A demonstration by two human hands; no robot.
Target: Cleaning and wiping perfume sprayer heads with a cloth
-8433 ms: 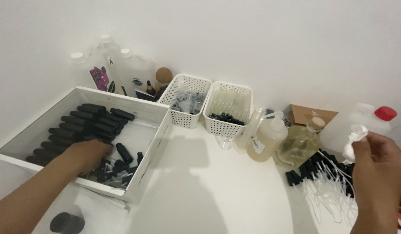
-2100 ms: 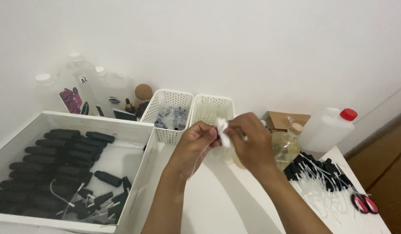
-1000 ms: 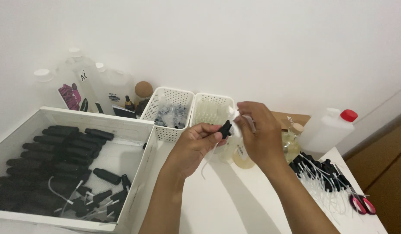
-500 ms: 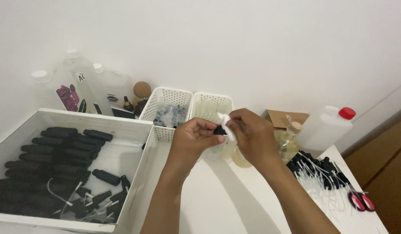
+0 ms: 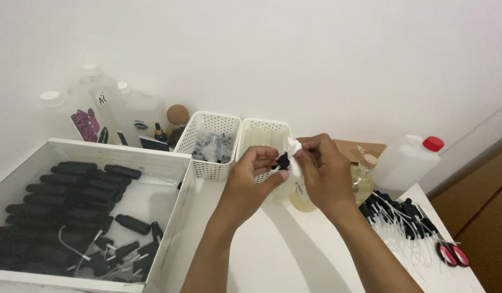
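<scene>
Up close, the left hand (image 5: pixel 251 176) pinches a small black pump cap (image 5: pixel 283 161), while the right hand (image 5: pixel 321 171) presses a crumpled white tissue (image 5: pixel 292 147) against it.

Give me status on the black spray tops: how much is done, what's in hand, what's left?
Done, apparently: rows of black bottles lie lined up in the white tray. In hand: the left hand pinches a small black spray top while the right hand rubs it with a white tissue. Left: a heap of black tops with clear tubes beside red-handled scissors, plus loose pieces in the tray's near corner.
</scene>
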